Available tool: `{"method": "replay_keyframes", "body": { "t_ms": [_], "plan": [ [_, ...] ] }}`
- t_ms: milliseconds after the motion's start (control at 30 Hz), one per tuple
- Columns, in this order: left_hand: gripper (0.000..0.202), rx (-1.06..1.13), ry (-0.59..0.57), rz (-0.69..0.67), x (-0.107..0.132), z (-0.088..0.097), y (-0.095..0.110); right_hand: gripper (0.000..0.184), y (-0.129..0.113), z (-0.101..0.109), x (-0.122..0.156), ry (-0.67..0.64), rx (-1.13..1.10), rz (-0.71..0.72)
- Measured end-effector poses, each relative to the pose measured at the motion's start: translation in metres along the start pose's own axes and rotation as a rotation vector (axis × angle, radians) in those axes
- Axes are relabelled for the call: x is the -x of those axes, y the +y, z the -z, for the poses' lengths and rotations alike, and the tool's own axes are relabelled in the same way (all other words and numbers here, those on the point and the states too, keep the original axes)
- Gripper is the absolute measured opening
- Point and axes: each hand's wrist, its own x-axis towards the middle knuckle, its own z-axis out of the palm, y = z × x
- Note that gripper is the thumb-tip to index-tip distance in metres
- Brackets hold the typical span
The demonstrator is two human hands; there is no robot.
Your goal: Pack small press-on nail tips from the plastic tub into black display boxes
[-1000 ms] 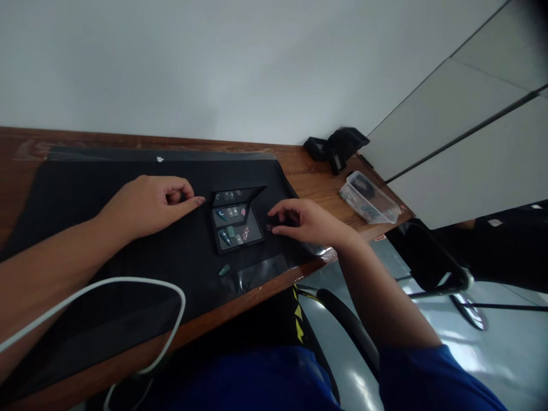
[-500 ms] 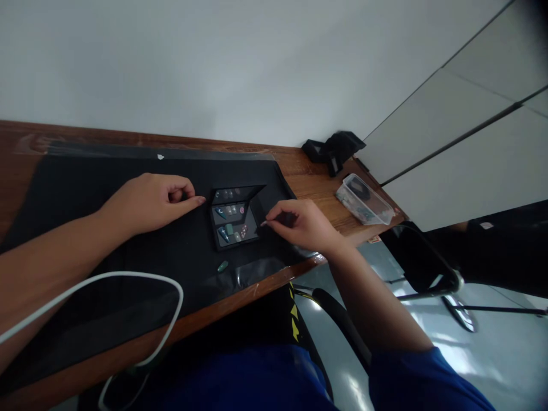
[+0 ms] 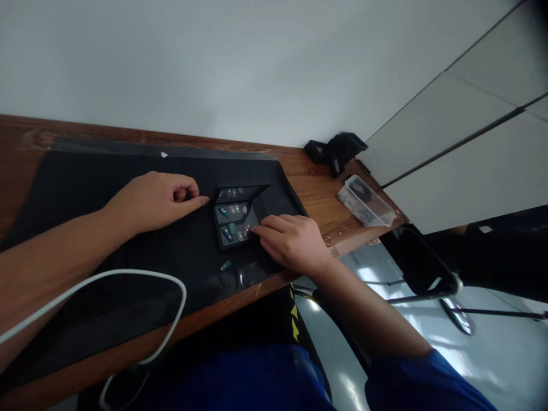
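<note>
A small black case (image 3: 219, 233) stands with its mirrored lid (image 3: 240, 194) raised on a black mat. Inside lie several small decorated pieces shaped like press-on nails, among them a pointed dark blue one (image 3: 226, 233) and a green one (image 3: 232, 228). Over the case's right edge is my right hand (image 3: 291, 241), closed, its fingertips at the case's inside; whatever they hold is hidden. My left hand (image 3: 160, 200) rests on the mat to the left, fingers loosely curled, thumb stretched toward the case, nothing visible in it. A loose green nail-shaped piece (image 3: 225, 265) lies in front of the case.
A clear plastic tub (image 3: 367, 201) and black objects (image 3: 336, 151) stand on the wooden table's right end. The black mat (image 3: 107, 274) covers much of the table, with a white cable (image 3: 141, 273) looping over my left forearm. A white wall (image 3: 171, 63) rises behind.
My right hand has turned palm-down and moved left over the case's right edge. The small piece seen between its fingertips before is now out of sight. My left hand has hardly moved.
</note>
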Motion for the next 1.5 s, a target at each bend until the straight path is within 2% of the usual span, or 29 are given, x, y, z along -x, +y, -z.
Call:
{"method": "replay_keyframes", "body": {
  "t_ms": [167, 400, 533, 700, 800, 900, 967, 1033, 1167, 1333, 1500],
  "plan": [
    [0.047, -0.013, -0.008, -0.004, 0.000, 0.000, -0.001, 0.029, -0.005, 0.008, 0.004, -0.086, -0.049, -0.035],
    [0.048, -0.017, -0.009, 0.009, -0.001, -0.003, -0.004, 0.033, 0.001, 0.014, 0.007, -0.169, -0.253, -0.087],
    [0.048, -0.025, -0.005, 0.007, -0.002, -0.002, -0.004, 0.032, 0.002, 0.014, 0.004, -0.161, -0.322, -0.124],
    [0.048, -0.029, -0.011, 0.004, -0.002, -0.001, -0.005, 0.024, 0.005, 0.010, -0.003, -0.150, -0.303, -0.129],
    [0.050, -0.032, -0.007, -0.002, -0.002, -0.001, -0.006, 0.023, 0.007, 0.007, -0.004, -0.097, -0.292, -0.123],
    [0.048, -0.024, -0.010, -0.002, -0.002, -0.002, -0.006, 0.021, -0.004, 0.005, 0.000, 0.070, -0.335, -0.127],
    [0.047, -0.016, -0.012, -0.014, -0.002, -0.002, -0.006, 0.022, -0.020, 0.002, 0.004, 0.203, -0.407, -0.115],
    [0.046, -0.014, -0.004, -0.021, -0.002, -0.002, -0.006, 0.025, -0.039, -0.004, 0.008, 0.265, -0.464, -0.078],
    [0.042, -0.018, 0.003, -0.004, -0.002, -0.001, -0.005, 0.025, -0.063, -0.016, 0.008, 0.253, -0.497, -0.121],
    [0.042, -0.032, -0.006, -0.003, 0.000, 0.001, -0.002, 0.027, -0.066, -0.017, 0.005, 0.143, -0.520, -0.198],
    [0.040, -0.019, 0.015, -0.057, -0.002, -0.001, -0.004, 0.025, -0.069, -0.014, 0.005, 0.107, -0.561, -0.231]
  ]
}}
